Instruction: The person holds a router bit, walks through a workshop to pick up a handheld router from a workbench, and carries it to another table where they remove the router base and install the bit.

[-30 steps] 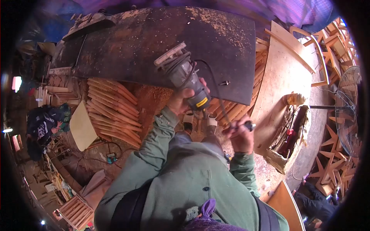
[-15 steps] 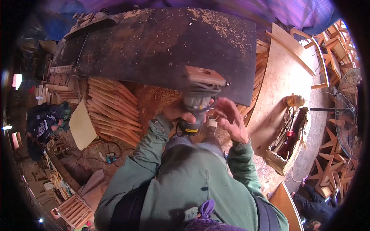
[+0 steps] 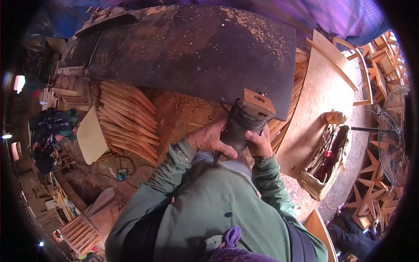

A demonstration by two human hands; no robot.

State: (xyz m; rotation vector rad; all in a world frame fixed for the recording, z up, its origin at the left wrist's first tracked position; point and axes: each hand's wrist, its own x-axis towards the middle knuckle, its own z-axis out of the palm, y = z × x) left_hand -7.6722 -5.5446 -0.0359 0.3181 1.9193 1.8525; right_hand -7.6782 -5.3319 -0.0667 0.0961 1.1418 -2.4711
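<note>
Both hands are around a dark handheld router, held in front of the waist near the table's front edge. Its square wooden base plate with a round hole is uppermost, and a black cord is wound round the body below the plate. My left hand grips the body from the left, thumb across the near side. On the other side, my right hand holds the body just under the cord windings, its thumb against the casing. Some fingers of both hands are hidden behind the tool.
A dark worktable with wood shavings lies ahead. Stacked wooden strips stand below it on the left. To the right are a plywood sheet, a worn tool box, a standing fan and star-shaped wooden pieces.
The router has shifted right and tilted, its base plate now leaning right. My right hand, earlier beside it with fingers spread, has closed on the body. My left hand has moved right with it.
</note>
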